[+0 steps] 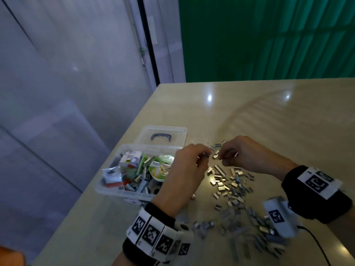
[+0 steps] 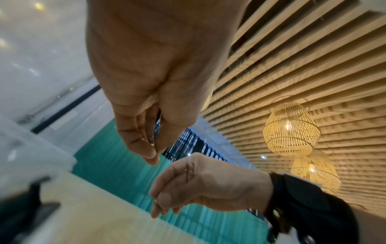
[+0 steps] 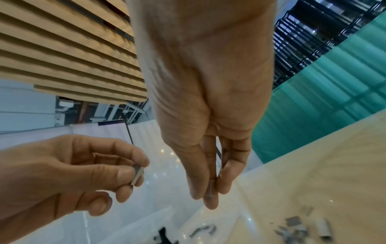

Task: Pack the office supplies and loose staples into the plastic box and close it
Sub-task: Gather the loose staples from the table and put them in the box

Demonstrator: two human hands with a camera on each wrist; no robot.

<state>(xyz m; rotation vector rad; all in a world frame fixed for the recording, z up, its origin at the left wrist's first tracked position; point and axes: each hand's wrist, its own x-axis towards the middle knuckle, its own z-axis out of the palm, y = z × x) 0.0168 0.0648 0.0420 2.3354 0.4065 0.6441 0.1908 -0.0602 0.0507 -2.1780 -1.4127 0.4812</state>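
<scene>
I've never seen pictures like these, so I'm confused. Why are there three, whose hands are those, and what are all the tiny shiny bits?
They are one person's hands, filmed by three cameras: one on the head looking down, and one on each wrist. The left hand and right hand each pinch a little strip of staples. More loose staples lie scattered on the table. Beside them sits an open plastic box already holding office supplies, its lid flipped back. The black-and-white patterned wristbands carry the wrist cameras.
</scene>
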